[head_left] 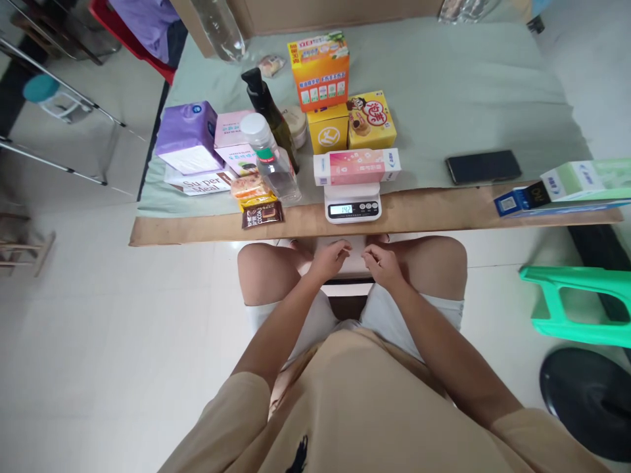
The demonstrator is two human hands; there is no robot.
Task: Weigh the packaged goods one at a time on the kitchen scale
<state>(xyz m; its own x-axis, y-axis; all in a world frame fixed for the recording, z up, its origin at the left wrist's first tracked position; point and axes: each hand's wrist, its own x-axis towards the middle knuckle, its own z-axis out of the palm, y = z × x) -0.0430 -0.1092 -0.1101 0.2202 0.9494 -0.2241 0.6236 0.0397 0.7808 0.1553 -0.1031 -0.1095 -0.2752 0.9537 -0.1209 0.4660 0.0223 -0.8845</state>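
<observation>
My left hand (329,258) and my right hand (383,263) rest between my knees, below the front edge of the table (434,213), fingers curled with nothing in them. Directly above them a small white scale (353,203) sits at the table edge, its display lit. A long pink and white box (357,166) lies across the scale's platform. Neither hand touches the scale or the box.
Left of the scale stand a clear bottle (270,157), a dark pump bottle (269,108), purple (187,136) and pink boxes, snack packets (261,214). Behind it are yellow (371,120) and orange boxes (319,69). A black phone (483,166) and green-white boxes (584,179) lie right. A green stool (576,305) stands right.
</observation>
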